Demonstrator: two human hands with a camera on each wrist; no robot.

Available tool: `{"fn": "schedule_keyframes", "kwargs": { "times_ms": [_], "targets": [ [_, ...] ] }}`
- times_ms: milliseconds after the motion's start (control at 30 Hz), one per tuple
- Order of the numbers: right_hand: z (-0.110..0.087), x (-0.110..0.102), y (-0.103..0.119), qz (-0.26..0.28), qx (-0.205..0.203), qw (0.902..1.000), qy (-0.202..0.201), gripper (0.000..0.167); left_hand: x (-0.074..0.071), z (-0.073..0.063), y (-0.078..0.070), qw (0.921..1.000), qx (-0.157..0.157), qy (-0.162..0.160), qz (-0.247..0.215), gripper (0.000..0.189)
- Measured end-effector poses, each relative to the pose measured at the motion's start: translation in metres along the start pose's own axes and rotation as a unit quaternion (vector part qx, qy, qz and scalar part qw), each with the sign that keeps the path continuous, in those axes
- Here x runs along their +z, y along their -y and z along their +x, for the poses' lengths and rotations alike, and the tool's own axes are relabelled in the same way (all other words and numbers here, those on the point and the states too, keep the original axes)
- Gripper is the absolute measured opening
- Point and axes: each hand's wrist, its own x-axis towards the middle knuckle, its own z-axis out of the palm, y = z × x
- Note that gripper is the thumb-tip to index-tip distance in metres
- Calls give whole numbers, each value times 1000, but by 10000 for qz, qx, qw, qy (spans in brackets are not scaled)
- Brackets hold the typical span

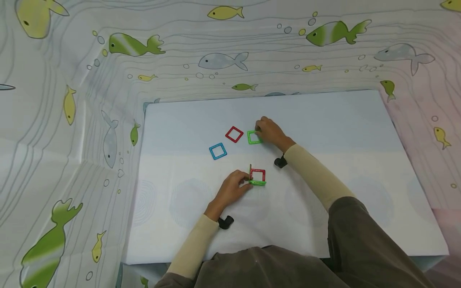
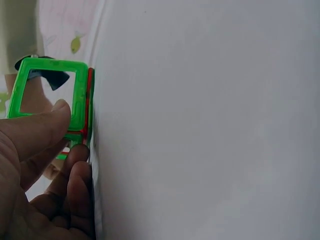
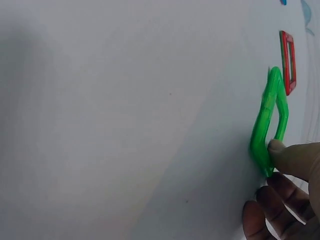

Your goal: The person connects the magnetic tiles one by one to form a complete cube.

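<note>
Square magnetic tile frames lie about my hands. My left hand (image 1: 232,188) holds a small joined build at its left corner, with the thumb over a green frame (image 2: 79,97) in the left wrist view. The build has a red square (image 1: 264,176) lying flat, a green square (image 1: 257,183) upright along its near side and another upright frame (image 1: 250,169), seen edge-on, at its left. Farther back, my right hand (image 1: 271,132) pinches a loose green square (image 3: 261,135) by one corner, thumb on top. Its other fingertips bend close to the table.
Left of the right hand a red square (image 1: 229,131) lies on the table, and a blue square (image 1: 221,156) lies nearer and farther left. The white tabletop (image 1: 324,120) ends at a fish-print sheet (image 1: 180,86) along the back and left.
</note>
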Motion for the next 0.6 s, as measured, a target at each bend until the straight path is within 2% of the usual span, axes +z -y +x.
{"fn": "schedule_keyframes", "kwargs": {
  "times_ms": [333, 600],
  "targets": [
    [-2, 1, -4, 138, 25, 9999, 98, 15, 4, -1, 0, 10000, -24, -2, -66, 20],
    [-10, -10, -4, 464, -8, 9986, 267, 15, 2, -1, 0, 10000, 54, -65, 0, 21]
  ]
}}
